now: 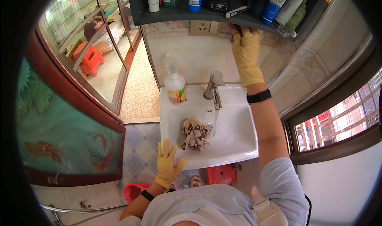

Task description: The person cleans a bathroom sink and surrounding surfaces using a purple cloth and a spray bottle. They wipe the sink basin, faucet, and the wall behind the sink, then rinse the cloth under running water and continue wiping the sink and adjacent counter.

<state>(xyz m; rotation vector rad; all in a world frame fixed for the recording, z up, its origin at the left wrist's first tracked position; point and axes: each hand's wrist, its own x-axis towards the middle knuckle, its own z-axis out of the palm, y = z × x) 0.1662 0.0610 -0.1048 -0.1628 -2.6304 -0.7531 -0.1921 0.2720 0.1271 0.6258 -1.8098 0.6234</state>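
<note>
My left hand point(168, 162), in a yellow rubber glove, rests with spread fingers at the front left edge of the white washbasin point(234, 154). Reaching up to the tiled wall under the dark shelf, my right hand point(246, 53) wears a matching glove. Its fingers bend around something dark and purplish, partly hidden by the hand and shelf. A crumpled brownish rag point(196, 136) with a yellowish part lies in the basin. Behind it stands a metal faucet point(215, 85), with what looks like water running below. A white spray bottle point(174, 85) stands on the basin's back left corner.
The dark shelf point(179, 17) overhead holds tubes and jars, including a blue-and-white tube point(274, 6). A wall socket point(203, 28) sits beneath it. Left is a red-framed door point(75, 118); right, a barred window point(338, 118). Red plastic containers, including a tub point(133, 192), stand below.
</note>
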